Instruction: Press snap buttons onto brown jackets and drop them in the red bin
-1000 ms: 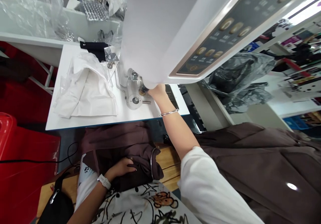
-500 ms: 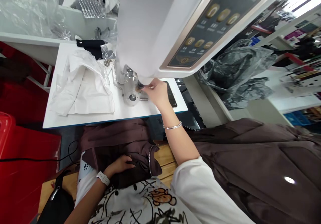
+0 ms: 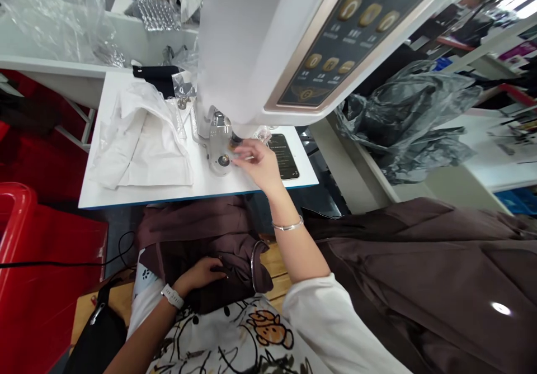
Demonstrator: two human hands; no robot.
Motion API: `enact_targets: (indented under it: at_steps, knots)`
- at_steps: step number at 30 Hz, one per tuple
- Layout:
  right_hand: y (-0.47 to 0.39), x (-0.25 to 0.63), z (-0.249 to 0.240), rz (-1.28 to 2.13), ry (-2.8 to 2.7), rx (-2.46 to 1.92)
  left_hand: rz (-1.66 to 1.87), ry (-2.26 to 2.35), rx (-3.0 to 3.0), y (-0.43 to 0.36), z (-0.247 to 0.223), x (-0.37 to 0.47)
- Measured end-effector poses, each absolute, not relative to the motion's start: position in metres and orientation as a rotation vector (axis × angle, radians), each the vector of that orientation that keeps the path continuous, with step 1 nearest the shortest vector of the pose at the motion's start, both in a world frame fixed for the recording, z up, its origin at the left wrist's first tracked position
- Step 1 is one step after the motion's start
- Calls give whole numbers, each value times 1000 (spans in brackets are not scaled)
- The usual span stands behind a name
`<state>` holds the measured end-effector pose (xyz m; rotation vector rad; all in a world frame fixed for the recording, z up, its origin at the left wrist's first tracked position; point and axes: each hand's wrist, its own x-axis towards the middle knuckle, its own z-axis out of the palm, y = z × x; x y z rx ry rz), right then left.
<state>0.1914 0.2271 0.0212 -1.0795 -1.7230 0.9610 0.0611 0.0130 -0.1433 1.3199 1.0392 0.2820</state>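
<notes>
My right hand (image 3: pixel 257 160) is at the metal die holder (image 3: pixel 218 149) of a white press machine (image 3: pixel 247 44). Thumb and bent fingers stand slightly apart beside the round lower die, slightly blurred, with nothing visible between them. A small round brassy piece shows in that die. In my lap, my left hand (image 3: pixel 202 273) is closed on a dark brown zippered garment (image 3: pixel 239 245); folds hide part of its fingers. A metal zip runs along the garment's right edge.
On the white table (image 3: pixel 201 181) lie a white cloth bag (image 3: pixel 155 164) and a phone (image 3: pixel 285 159). A red bin (image 3: pixel 50 284) stands left. More brown fabric (image 3: pixel 419 279) spreads at right, below grey plastic bags (image 3: pixel 411 122). Clear plastic (image 3: pixel 50 16) fills the back left.
My right hand has lowered slightly from under the upper die to beside the lower die, and its pinch has loosened. My left hand stays on the garment. The view has shifted slightly.
</notes>
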Motion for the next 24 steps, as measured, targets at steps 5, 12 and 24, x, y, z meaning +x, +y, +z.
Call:
enact_targets:
  at_steps: [5, 12, 24]
  knots:
    - [168, 197, 9, 1382, -2176, -984, 598, 1608, 1716, 21, -89, 11]
    - [95, 144, -83, 1102, -2768, -1172, -213, 2269, 1607, 28, -74, -40]
    - [75, 252, -43, 1183, -1985, -790, 577, 960, 1628, 6, 24, 22]
